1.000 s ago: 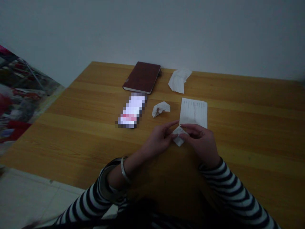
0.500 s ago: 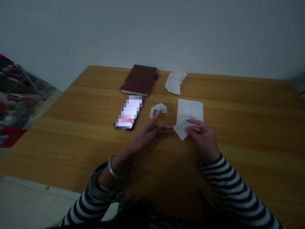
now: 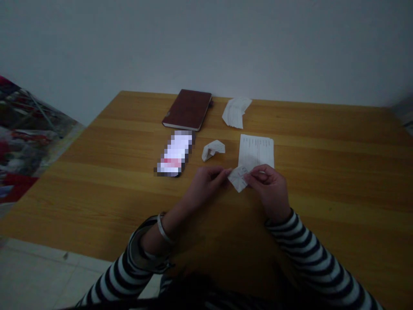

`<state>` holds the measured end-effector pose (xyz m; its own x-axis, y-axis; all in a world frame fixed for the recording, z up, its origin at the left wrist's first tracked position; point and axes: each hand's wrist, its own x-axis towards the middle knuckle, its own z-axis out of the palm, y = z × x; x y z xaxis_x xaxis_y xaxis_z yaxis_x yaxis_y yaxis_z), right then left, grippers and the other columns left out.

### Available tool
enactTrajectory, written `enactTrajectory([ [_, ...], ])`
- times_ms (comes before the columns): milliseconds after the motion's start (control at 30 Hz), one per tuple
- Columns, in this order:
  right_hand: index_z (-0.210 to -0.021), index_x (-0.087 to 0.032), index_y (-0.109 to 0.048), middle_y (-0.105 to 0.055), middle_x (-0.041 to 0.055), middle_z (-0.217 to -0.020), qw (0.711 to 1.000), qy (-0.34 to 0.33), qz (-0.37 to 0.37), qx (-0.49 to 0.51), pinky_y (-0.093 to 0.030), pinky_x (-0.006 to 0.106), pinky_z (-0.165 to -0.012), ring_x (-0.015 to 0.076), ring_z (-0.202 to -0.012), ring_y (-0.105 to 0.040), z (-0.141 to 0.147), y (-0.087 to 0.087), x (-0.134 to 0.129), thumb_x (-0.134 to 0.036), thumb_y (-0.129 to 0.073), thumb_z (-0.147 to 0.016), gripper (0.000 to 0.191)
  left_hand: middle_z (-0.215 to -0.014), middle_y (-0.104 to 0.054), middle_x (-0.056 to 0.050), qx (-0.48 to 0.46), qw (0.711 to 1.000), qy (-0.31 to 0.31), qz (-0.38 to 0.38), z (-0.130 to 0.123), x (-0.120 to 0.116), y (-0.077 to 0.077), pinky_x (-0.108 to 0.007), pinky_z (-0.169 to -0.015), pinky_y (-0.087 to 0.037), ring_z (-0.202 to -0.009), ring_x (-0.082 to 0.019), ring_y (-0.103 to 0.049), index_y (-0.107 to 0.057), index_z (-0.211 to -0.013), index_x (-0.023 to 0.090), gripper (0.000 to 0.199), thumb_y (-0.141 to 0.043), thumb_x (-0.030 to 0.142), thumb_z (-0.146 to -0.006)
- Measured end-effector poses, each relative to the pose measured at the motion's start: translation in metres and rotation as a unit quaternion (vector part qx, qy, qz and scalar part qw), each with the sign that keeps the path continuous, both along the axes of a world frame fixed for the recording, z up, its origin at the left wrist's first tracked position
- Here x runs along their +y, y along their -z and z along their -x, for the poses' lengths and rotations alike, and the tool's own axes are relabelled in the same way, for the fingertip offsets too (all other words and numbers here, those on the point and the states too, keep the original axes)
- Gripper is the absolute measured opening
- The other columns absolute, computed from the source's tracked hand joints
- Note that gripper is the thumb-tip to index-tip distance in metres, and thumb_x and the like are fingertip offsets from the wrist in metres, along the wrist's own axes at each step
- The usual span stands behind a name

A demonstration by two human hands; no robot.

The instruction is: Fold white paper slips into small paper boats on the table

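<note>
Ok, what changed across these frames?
The left hand let go of the folded paper, reached toward the second folded paper, then came back to pinch the first again. The right hand kept its hold. The printed sheet and notebook stayed put.

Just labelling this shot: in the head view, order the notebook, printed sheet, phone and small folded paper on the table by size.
Largest: the maroon notebook. Next, the printed paper sheet and the pixelated phone, too alike to rank. Smallest: the folded paper.

fig.: long sleeves [image 3: 309, 254] in dark and white horizontal stripes; plain silver bangle [image 3: 164, 230] at left.
</note>
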<state>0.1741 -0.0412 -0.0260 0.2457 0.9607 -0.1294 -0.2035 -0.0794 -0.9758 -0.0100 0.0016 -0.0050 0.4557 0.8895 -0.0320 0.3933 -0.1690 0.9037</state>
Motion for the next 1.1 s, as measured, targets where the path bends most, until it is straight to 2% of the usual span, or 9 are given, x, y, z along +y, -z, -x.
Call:
enactTrajectory([
  [200,-0.084,-0.020,-0.075,-0.076,0.0026,-0.075,0.995,-0.092,0.044,0.000,-0.058,0.028,-0.062,0.0138,-0.064,-0.068,-0.002,-0.005,0.000,-0.033,-0.082,-0.067,0.023,-0.055,-0.056,0.000,0.013,0.998,-0.038,-0.046,-0.001,-0.001,0.002,-0.023,-0.052,-0.038,-0.052,-0.010,-0.051,-0.057,-0.063,0.015,0.046,-0.044,0.040,-0.099],
  [267,-0.086,-0.020,-0.077,-0.077,0.0033,-0.078,0.993,-0.106,0.056,0.013,-0.058,0.029,-0.065,0.0132,-0.064,-0.067,-0.003,-0.006,0.000,-0.033,-0.082,-0.068,0.023,-0.060,-0.059,0.000,-0.005,0.997,-0.055,-0.056,0.001,0.001,0.004,-0.024,-0.054,-0.041,-0.055,-0.011,-0.053,-0.062,-0.077,0.015,0.039,-0.043,0.039,-0.100],
  [400,-0.094,-0.023,-0.077,-0.078,0.0057,-0.095,0.985,-0.105,0.057,0.124,-0.059,0.031,-0.078,0.0164,-0.083,-0.072,-0.007,-0.006,-0.001,-0.037,-0.082,-0.070,0.029,-0.115,-0.066,-0.012,-0.099,0.987,0.025,-0.123,0.008,0.007,0.002,-0.034,-0.087,-0.050,-0.105,-0.021,-0.062,-0.056,-0.128,0.020,0.040,-0.053,0.042,-0.095],
  [433,-0.096,-0.023,-0.077,-0.078,0.0066,-0.099,0.980,-0.118,0.055,0.148,-0.058,0.032,-0.080,0.0179,-0.089,-0.072,-0.008,-0.007,-0.001,-0.039,-0.082,-0.069,0.032,-0.126,-0.062,-0.013,-0.111,0.982,0.055,-0.145,0.009,0.008,0.000,-0.038,-0.095,-0.048,-0.116,-0.024,-0.057,-0.058,-0.129,0.021,0.044,-0.061,0.043,-0.090],
  [500,-0.097,-0.021,-0.076,-0.078,0.0078,-0.099,0.974,-0.149,0.061,0.160,-0.059,0.032,-0.078,0.0194,-0.090,-0.073,-0.009,-0.007,-0.001,-0.041,-0.083,-0.067,0.036,-0.122,-0.066,-0.012,-0.104,0.978,0.073,-0.165,0.010,0.009,-0.002,-0.039,-0.097,-0.047,-0.116,-0.025,-0.058,-0.069,-0.113,0.021,0.035,-0.069,0.041,-0.084],
  [567,-0.090,-0.019,-0.074,-0.078,0.0063,-0.084,0.974,-0.166,0.077,0.130,-0.059,0.027,-0.065,0.0168,-0.074,-0.074,-0.008,-0.007,-0.001,-0.039,-0.084,-0.066,0.033,-0.096,-0.074,-0.008,-0.081,0.987,0.041,-0.134,0.010,0.008,-0.003,-0.033,-0.084,-0.052,-0.091,-0.020,-0.067,-0.074,-0.093,0.018,0.019,-0.068,0.034,-0.086],
  [700,-0.069,-0.016,-0.067,-0.067,-0.0015,-0.054,0.987,-0.150,0.054,0.024,-0.047,0.018,-0.043,0.0080,-0.043,-0.059,-0.004,-0.006,-0.001,-0.038,-0.079,-0.072,0.026,-0.070,-0.071,-0.005,-0.052,0.999,0.007,-0.013,0.006,0.003,-0.001,-0.023,-0.059,-0.049,-0.062,-0.013,-0.063,-0.073,-0.082,0.013,0.024,-0.065,0.034,-0.088],
  [900,-0.090,-0.016,-0.071,-0.071,0.0013,-0.059,0.990,-0.138,0.029,-0.001,-0.053,0.024,-0.043,0.0126,-0.045,-0.063,-0.006,-0.007,0.001,-0.038,-0.077,-0.073,0.028,-0.076,-0.074,-0.006,-0.102,0.989,0.043,0.093,0.004,0.001,0.001,-0.023,-0.061,-0.050,-0.064,-0.012,-0.063,-0.076,-0.093,0.012,0.024,-0.064,0.033,-0.088],
  [1100,-0.083,-0.020,-0.076,-0.074,0.0023,-0.066,0.991,-0.132,0.004,0.031,-0.057,0.023,-0.051,0.0127,-0.053,-0.068,-0.012,-0.005,0.001,-0.028,-0.073,-0.076,0.012,-0.098,-0.077,-0.008,-0.171,0.973,0.068,0.138,0.007,0.002,-0.009,-0.028,-0.082,-0.052,-0.084,-0.016,-0.067,-0.075,-0.107,0.017,0.024,-0.067,0.021,-0.085],
])
